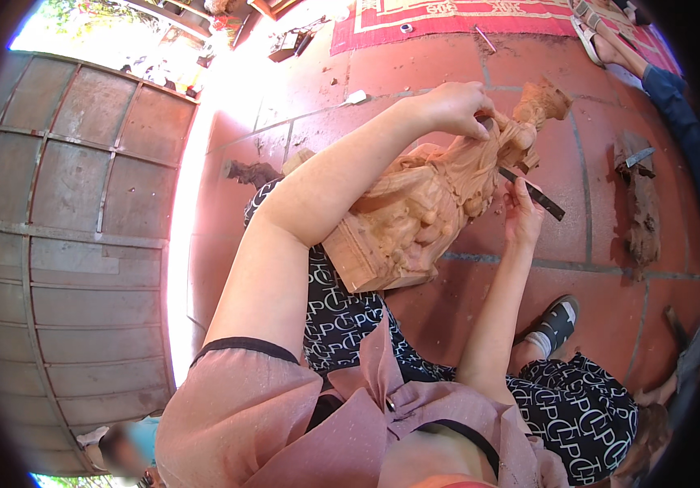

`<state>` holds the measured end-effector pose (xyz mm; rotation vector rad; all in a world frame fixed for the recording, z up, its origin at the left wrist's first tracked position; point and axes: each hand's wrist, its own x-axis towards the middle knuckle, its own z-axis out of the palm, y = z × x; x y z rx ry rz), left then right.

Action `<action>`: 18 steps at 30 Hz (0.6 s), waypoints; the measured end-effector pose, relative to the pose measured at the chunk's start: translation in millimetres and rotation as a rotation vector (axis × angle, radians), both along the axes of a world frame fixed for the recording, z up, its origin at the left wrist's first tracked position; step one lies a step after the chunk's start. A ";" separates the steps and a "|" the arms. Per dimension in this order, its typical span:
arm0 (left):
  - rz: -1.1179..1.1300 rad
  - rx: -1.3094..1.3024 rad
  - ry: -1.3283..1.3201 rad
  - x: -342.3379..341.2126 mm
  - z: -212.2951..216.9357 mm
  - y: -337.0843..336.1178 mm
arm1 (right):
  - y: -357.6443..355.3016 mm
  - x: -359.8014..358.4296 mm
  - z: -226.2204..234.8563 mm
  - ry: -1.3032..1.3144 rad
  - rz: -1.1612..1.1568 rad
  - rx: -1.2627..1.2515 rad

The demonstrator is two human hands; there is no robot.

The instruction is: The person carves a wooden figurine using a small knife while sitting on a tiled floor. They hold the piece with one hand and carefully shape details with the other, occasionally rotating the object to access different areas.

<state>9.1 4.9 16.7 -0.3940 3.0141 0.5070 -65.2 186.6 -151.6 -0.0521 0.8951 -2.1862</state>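
Observation:
A carved light-brown wooden statue (415, 211) lies slantwise across my lap, its square base towards me and its narrower top (541, 104) pointing away to the right. My left hand (462, 107) is closed on the statue near its upper part, with the forearm reaching over it. In my right hand (522, 213) a dark, flat, narrow tool (543, 200) is pinched between fingers and thumb. One end of that tool meets the carving just below the top; whether it is a file or a blade I cannot tell.
On the red tile floor (529, 301), a rough piece of wood (638, 203) lies at right with a small blade-like object (639, 157) on it. A grey metal panel wall (81, 187) stands at left. Another person's leg (675, 114) is at upper right, near a red mat (447, 18).

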 end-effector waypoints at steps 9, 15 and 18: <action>0.001 0.000 0.002 -0.1 1.6 0.9 | -4.9 2.9 -3.7 0.010 0.031 -0.061; 0.001 -0.018 -0.090 -0.9 11.6 5.4 | -4.7 8.1 3.2 0.110 0.101 -0.113; 0.007 -0.019 -0.078 -1.8 10.2 5.9 | -2.5 0.5 -4.8 0.093 0.018 0.026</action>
